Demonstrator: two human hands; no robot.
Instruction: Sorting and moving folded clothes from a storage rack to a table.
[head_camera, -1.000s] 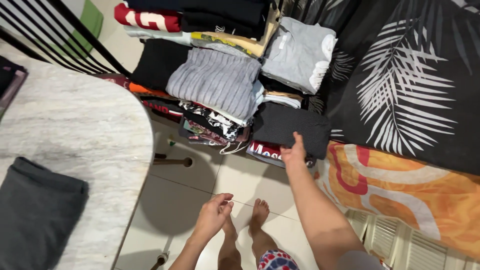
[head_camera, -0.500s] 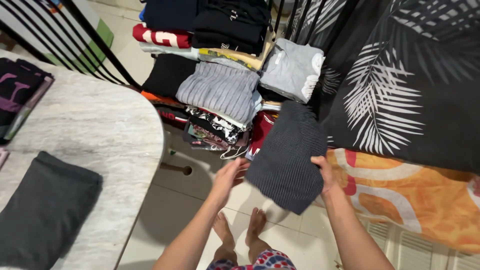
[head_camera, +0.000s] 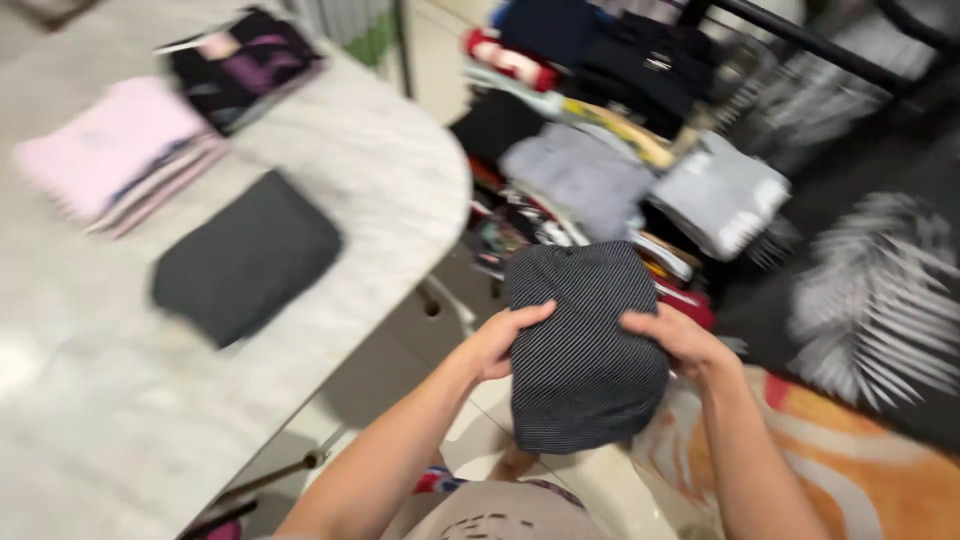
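I hold the folded dark pinstriped fabric garment (head_camera: 583, 345) in the air between both hands, beside the pale marble surface (head_camera: 380, 170): left hand (head_camera: 497, 342) and right hand (head_camera: 680, 338), each grip closed on its edge.

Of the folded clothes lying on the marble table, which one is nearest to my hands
The dark grey folded garment, lying alone near the table's rounded edge. The pink stack and the black-and-purple stack sit farther back, away from your left hand.
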